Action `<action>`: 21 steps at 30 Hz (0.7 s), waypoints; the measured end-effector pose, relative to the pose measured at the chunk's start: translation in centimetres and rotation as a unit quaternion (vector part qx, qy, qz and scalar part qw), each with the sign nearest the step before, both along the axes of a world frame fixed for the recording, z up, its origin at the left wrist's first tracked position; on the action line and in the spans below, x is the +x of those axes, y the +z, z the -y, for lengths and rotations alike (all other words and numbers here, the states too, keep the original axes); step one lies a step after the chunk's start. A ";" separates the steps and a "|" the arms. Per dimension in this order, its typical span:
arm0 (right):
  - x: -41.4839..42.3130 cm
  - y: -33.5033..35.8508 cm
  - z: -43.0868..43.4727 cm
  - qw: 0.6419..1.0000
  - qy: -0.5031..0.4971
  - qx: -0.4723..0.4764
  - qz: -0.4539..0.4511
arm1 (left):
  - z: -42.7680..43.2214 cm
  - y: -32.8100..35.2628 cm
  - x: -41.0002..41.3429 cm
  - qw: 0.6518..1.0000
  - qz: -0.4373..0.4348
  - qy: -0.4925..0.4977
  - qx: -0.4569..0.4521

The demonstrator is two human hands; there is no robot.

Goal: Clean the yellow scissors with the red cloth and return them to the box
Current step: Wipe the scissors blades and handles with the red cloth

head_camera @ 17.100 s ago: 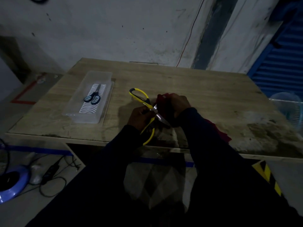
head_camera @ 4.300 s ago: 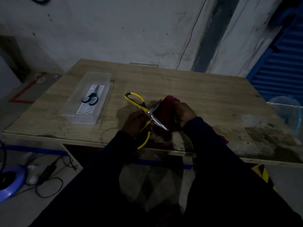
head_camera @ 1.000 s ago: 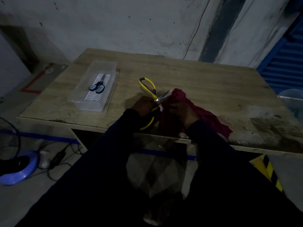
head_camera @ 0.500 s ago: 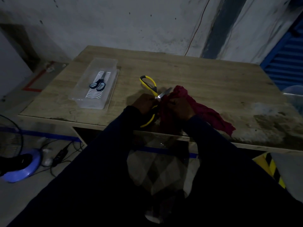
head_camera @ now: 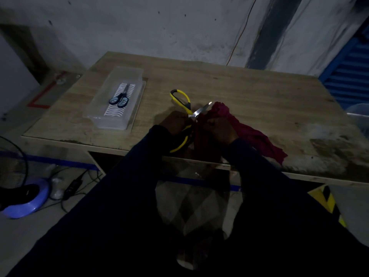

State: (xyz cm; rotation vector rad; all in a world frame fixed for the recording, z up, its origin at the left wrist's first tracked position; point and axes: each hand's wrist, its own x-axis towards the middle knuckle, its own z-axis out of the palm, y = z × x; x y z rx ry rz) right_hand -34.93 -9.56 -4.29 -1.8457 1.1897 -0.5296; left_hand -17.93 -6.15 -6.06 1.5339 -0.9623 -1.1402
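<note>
A dim workshop scene is dominated by a wooden table (head_camera: 239,92), set against a stained wall, with dark-sleeved arms reaching in from the lower edge. On the left part of the table a clear plastic box (head_camera: 114,98) is laid lengthwise, and a small pair of blue-handled scissors (head_camera: 119,97) is seen inside it on a wavy-patterned liner. A red cloth (head_camera: 249,132) is spread near the front edge of the table, one end bunched up at the middle, the other trailing off to the right, well apart from the box. The bunched end is gripped by the right hand (head_camera: 221,129), whose fingers are curled shut into the fabric. The yellow scissors (head_camera: 185,108) are held open just beside it, above the table and outside the box: one yellow loop is raised toward the far side, the other hangs toward the near edge, and one bright blade is pointed up against the cloth. The scissors are clasped around their middle by the left hand (head_camera: 175,123), fingers closed on the handle. On the floor to the left, a blue fan base (head_camera: 24,200) and a tangle of cables (head_camera: 73,186) can be made out.
</note>
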 end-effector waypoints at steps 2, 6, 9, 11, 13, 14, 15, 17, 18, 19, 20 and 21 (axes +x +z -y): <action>0.4 0.0 -0.3 0.999 -0.009 -0.018 -0.028 | 0.2 -0.2 0.2 1.000 0.022 -0.008 -0.003; -0.1 0.4 -0.4 0.999 0.023 -0.007 -0.035 | -0.3 0.5 0.1 1.000 0.018 -0.013 0.003; -1.8 0.1 -1.0 0.992 0.024 0.099 0.073 | -0.7 1.1 0.0 0.999 -0.003 -0.046 0.012; -2.6 0.0 -1.6 0.982 0.036 0.137 0.123 | -0.5 0.9 0.1 0.997 0.028 -0.068 0.018; -2.6 0.0 -1.9 0.983 0.039 0.135 0.123 | -0.5 1.1 0.1 0.997 0.049 -0.054 0.015; -2.3 0.1 -1.7 0.990 0.032 0.100 0.089 | -0.5 1.2 0.0 0.997 0.054 -0.047 0.011; -1.9 0.2 -1.5 0.997 0.027 0.056 0.042 | -0.6 1.3 -0.1 0.997 0.062 -0.043 0.012; -0.8 0.4 -1.3 0.998 0.041 -0.015 -0.053 | -0.6 1.1 -0.1 0.996 0.079 -0.039 0.001; -0.2 0.5 -1.2 0.995 0.044 -0.038 -0.087 | -0.6 1.1 0.0 0.995 0.089 -0.037 -0.006; 0.3 0.9 -1.4 0.993 0.032 -0.047 -0.105 | -0.6 1.2 0.0 0.994 0.104 -0.039 -0.005; 0.8 1.1 -1.3 0.993 0.012 -0.046 -0.112 | -0.5 1.1 0.0 0.992 0.120 -0.038 0.001; 1.1 1.3 -1.4 0.992 -0.007 -0.041 -0.120 | -0.5 1.1 0.1 0.991 0.128 -0.044 -0.003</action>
